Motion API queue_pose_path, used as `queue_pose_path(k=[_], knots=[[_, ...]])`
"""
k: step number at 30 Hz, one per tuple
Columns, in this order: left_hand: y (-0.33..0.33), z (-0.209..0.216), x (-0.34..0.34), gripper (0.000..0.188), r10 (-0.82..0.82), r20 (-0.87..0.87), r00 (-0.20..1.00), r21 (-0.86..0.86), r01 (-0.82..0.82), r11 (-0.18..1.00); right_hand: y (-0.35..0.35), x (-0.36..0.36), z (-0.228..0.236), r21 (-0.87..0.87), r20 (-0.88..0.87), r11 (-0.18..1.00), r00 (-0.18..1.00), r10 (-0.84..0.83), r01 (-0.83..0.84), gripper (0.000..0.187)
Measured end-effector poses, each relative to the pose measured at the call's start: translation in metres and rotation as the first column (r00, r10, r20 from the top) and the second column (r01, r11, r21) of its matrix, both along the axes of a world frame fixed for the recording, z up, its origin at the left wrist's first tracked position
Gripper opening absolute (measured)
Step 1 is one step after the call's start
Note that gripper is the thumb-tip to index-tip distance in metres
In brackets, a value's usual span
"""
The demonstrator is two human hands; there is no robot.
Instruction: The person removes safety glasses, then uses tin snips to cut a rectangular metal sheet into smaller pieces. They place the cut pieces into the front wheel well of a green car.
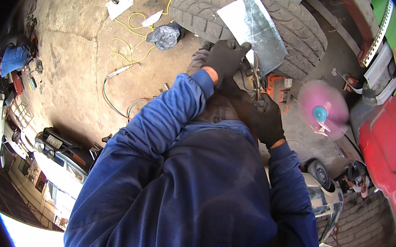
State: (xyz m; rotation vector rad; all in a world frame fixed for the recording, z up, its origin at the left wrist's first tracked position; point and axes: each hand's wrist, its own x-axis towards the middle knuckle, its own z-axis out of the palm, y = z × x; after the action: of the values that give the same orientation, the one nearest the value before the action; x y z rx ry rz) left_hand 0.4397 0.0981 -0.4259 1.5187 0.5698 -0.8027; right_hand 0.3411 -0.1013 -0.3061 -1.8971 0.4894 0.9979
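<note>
A shiny grey flat sheet (261, 31), apparently metal, lies over a large tyre (200, 8) in front of me. At its near corner my left hand (225, 60), in a dark glove, is closed with the thumb pointing to the right. A small white piece (250, 57) shows beside that thumb. My right hand (266, 122), also gloved, is wrapped round the handles of a plier-like metal tool (256, 76). The tool's head reaches up to the sheet's near edge, close to my left hand. My left fingertips are partly hidden.
An orange-and-black tool case (279, 91) sits right of the tool. Farther right a pink fan (324, 110) spins near a red car panel (392, 136). Yellow cable (127, 53), a grey plastic bag (165, 36) and paper scraps lie on the left floor. Vehicles stand behind me.
</note>
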Motion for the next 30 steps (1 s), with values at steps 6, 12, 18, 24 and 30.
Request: queue_pose_path(k=[6,12,18,24,30], knots=[[0.003,0.012,0.005,0.038,-0.074,-0.046,0.996,0.066,0.077,0.995,0.001,0.007,0.003,0.026,-0.036,0.997,0.997,0.069,-0.068,0.044],[0.005,0.011,0.004,0.058,-0.071,-0.003,0.998,0.056,0.071,0.996,-0.018,0.037,0.018,0.183,-0.106,0.959,0.966,0.236,-0.215,0.021],[0.005,0.013,0.006,0.057,-0.094,0.047,0.994,0.100,0.089,0.991,0.000,0.026,0.012,0.066,-0.071,0.992,0.991,0.111,-0.107,0.037],[0.005,0.028,0.008,0.057,-0.047,0.002,0.999,0.047,0.047,0.998,-0.001,0.004,-0.010,-0.037,0.217,0.962,0.937,0.273,-0.271,0.037],[0.002,0.025,0.009,0.062,-0.084,-0.097,0.992,0.022,0.086,0.996,-0.006,0.009,-0.006,-0.091,0.171,0.927,0.911,0.374,-0.364,0.026]])
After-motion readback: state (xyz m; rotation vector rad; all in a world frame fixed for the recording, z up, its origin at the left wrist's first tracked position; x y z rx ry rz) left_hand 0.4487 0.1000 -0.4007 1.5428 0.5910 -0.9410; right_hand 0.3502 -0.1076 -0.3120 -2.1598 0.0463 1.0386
